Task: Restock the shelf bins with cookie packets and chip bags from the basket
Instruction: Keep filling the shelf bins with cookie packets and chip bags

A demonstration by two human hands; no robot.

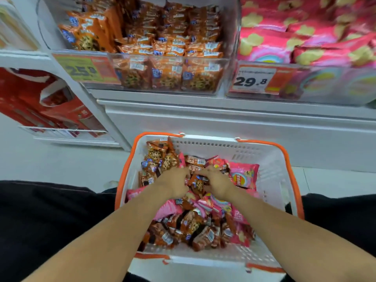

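Two price tags are facing out from the shelf bins. The right tag (253, 81) is reading 29.8 in bold black on white with an orange band beside it. The left tag (85, 69) is showing a green panel with what looks like 25, the rest too blurred to read. Behind the left tag, a clear bin (221, 78) is holding rows of orange cookie packets (166, 47), each printed with a chocolate-chip cookie and a small blue logo whose lettering cannot be made out. The bin to the right (325, 86) is holding pink chip bags (305, 37) patterned with yellow shapes.

Below, a white basket (270, 180) with an orange rim is sitting on a pale floor just in front of the white shelf base (223, 121), between the person's dark-clad knees. It is holding a mixed heap of the same orange packets and pink bags; one pink bag (243, 176) is lying face up with a round rainbow logo, its writing unreadable.

Both hands are reaching into the heap's middle. The left hand (175, 183) and right hand (218, 183) are curling their fingers around one orange cookie packet (197, 183) between them, pinching its 2 sides.

At far left, red packages (50, 106) are standing on a lower wire shelf.
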